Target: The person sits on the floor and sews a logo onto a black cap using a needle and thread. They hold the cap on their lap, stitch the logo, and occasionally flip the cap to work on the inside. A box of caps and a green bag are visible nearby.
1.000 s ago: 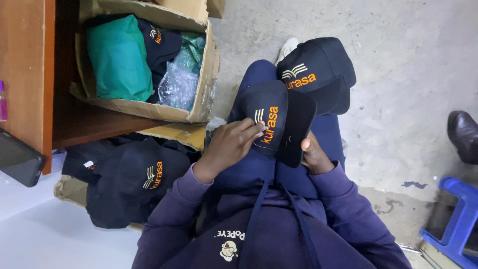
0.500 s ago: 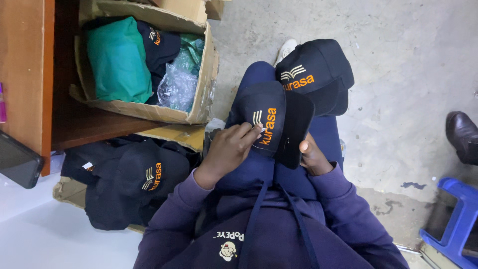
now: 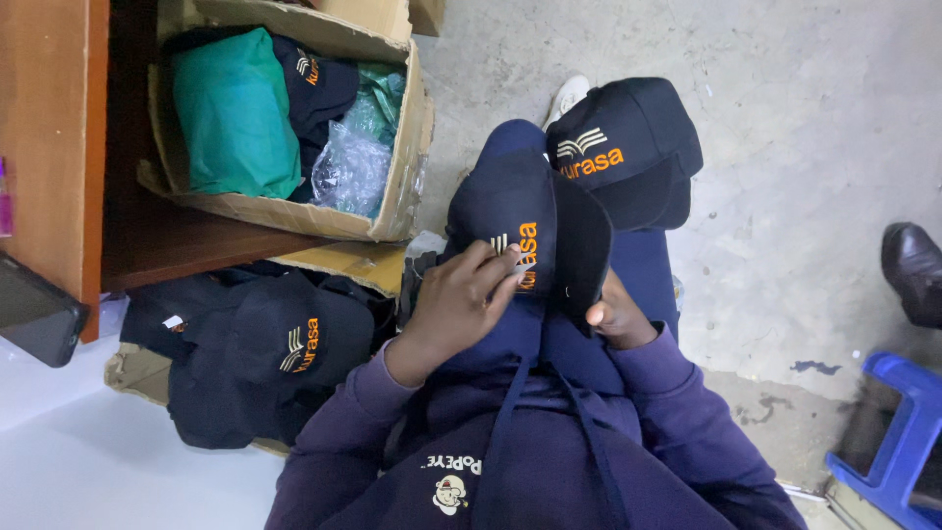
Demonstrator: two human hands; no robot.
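Your left hand (image 3: pixel 461 304) pinches front of navy cap (image 3: pixel 525 221) on your lap; right hand (image 3: pixel 613 316) grips its brim underneath. Finished-looking cap (image 3: pixel 628 137) beyond on knee; cap pile (image 3: pixel 265 358) left of left hand, seemingly pending.

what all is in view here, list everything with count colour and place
cap in hands: 1, dark navy with orange embroidery, on the lap
cap on knee: 1, same colours, past the held one
pile of caps: several, dark navy, floor at left
cardboard box: 1, brown, holding teal cloth, a cap and clear bags
wooden shelf: 1, brown, far left
phone: 1, black, left edge
stool: 1, blue, lower right
shoe: 1, black, another person's, right edge
left hand: on the cap's front
right hand: under the brim
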